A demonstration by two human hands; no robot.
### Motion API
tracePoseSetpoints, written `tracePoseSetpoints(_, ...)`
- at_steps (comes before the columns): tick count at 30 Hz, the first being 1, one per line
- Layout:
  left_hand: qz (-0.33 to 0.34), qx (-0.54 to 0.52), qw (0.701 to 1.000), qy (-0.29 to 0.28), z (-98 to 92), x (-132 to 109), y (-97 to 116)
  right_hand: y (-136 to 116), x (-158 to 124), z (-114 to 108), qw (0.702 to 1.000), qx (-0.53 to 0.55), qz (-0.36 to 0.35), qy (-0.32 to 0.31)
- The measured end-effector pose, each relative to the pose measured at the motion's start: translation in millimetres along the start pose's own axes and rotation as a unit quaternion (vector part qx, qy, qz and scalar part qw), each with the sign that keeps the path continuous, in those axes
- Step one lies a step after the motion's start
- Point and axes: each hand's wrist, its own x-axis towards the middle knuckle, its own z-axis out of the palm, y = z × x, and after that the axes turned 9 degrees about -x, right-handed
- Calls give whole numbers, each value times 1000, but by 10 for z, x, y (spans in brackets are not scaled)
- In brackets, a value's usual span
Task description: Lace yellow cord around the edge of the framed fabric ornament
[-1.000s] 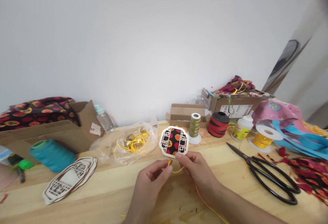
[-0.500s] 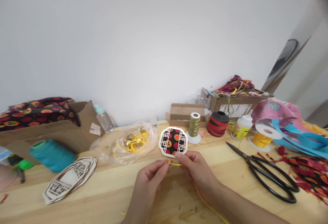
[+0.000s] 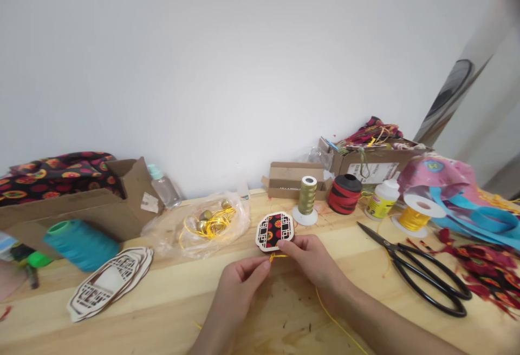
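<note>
A small wooden lattice ornament (image 3: 275, 229) with black, red and orange fabric behind it tilts back over the wooden table (image 3: 170, 311). My right hand (image 3: 311, 260) pinches its lower edge. My left hand (image 3: 244, 282) is closed in a pinch on the thin yellow cord (image 3: 278, 256) just below the ornament. The cord trails back along my right forearm toward the near edge.
Black scissors (image 3: 422, 279) lie to the right. Behind stand an olive thread spool (image 3: 307, 197), a red-black spool (image 3: 344, 194), a glue bottle (image 3: 381, 199) and a yellow cord reel (image 3: 416, 215). Left: a teal spool (image 3: 81, 244), stacked wooden frames (image 3: 109, 284), a bag of bells (image 3: 207, 223), cardboard boxes (image 3: 81, 211).
The ornament has tipped back and dropped lower toward the table. Both hands have drawn closer together and the cord loop between them has shortened.
</note>
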Motion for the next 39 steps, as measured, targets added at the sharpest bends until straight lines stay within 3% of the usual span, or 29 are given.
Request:
tracePoseSetpoints(3, -4, 27, 1000, -3, -14, 27, -6, 27, 45, -63, 996, -87, 18, -15)
tracePoseSetpoints(7, -2, 46, 999, -3, -23, 39, 9, -9, 51, -202, 975, -200, -1, -96)
tracePoseSetpoints(11, -7, 71, 997, -4, -25, 51, 11, -59, 28, -266, 971, -185, -54, -140)
tracePoseSetpoints(20, -5, 78, 996, -41, -17, 60, -8, 12, 67, -162, 981, -155, -104, -56)
tracePoseSetpoints(25, 15, 84, 995, -43, -20, 36, -2, 57, 77, -145, 979, -146, -136, -52)
tracePoseSetpoints(39, 15, 123, 991, -41, 1, 45, 1, -16, 17, -83, 990, -29, -132, -31)
